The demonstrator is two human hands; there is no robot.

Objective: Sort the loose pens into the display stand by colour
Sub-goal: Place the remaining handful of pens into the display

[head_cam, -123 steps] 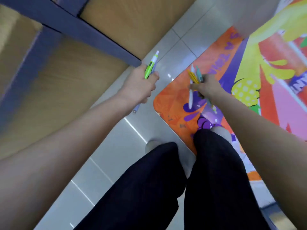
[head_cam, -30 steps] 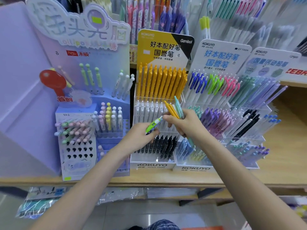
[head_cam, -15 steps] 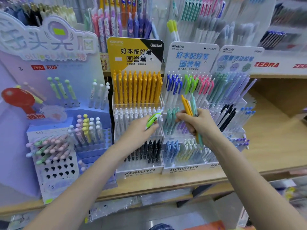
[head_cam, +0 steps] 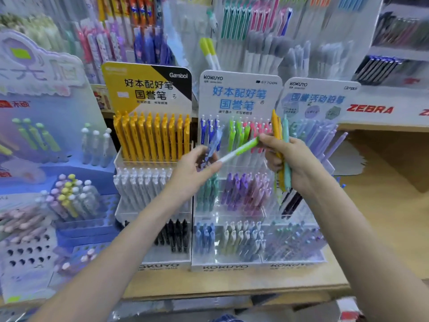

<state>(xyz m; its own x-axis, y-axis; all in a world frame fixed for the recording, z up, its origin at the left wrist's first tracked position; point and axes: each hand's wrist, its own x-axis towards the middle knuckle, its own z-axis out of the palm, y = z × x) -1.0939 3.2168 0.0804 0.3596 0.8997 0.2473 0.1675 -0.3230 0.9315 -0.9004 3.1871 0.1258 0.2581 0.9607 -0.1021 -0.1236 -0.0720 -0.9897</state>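
My left hand (head_cam: pixel 190 169) pinches the white end of a green-and-white pen (head_cam: pixel 240 149), which lies slanted between both hands. A blurred blue pen (head_cam: pixel 213 145) also sticks up from this hand. My right hand (head_cam: pixel 296 162) grips a bundle of yellow and teal pens (head_cam: pixel 282 140) upright, and its fingertips touch the pen's green end. Both hands hover before the KOKUYO display stand (head_cam: pixel 222 267). Its top row holds blue, green pens (head_cam: pixel 236 133) and pink ones. Teal and purple pens fill the middle row, pale blue and white the bottom.
A yellow Gambol stand (head_cam: pixel 148 89) with orange, white and black pens is on the left, a purple novelty-pen display (head_cam: pixel 46 145) further left. A third stand (head_cam: pixel 318 98) sits on the right. Hanging pen packs fill the wall behind. The wooden shelf (head_cam: pixel 383 187) extends right.
The green pen has tipped from upright in my left hand to slanting across, and my right fingertips now touch its green end. Both hands have risen to the stand's top row.
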